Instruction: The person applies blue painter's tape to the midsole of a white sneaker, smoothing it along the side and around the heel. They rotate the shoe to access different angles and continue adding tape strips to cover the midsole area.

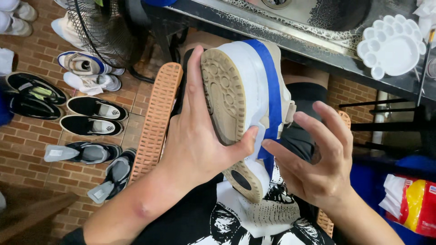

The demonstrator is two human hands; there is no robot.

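The left hand (195, 149) has its grip closed on a white leather sneaker with a tan rubber sole (236, 104), held sole-up over the person's lap. The fingers run up along the left edge of the sole, and the thumb presses across the white sidewall near the heel. A strip of blue masking tape (272, 95) runs along the sneaker's sidewall, just right of the sole, from the toe down towards the heel.

The right hand (318, 163) sits just right of the sneaker, its grip loose and holding nothing; its index fingertip touches the lower end of the blue tape, close to the left thumb, while the other fingers spread apart.

Left of the sneaker an orange ridged rubber sandal sole (156, 118) stands out from under the left hand. Further left, several pairs of shoes (91, 113) lie on the red brick floor (27, 145). Above the sneaker runs the dark edge of a table (290, 41), with a white plastic paint palette (393, 43) on it to the upper right. A black fan grille (104, 27) stands to the sneaker's upper left.
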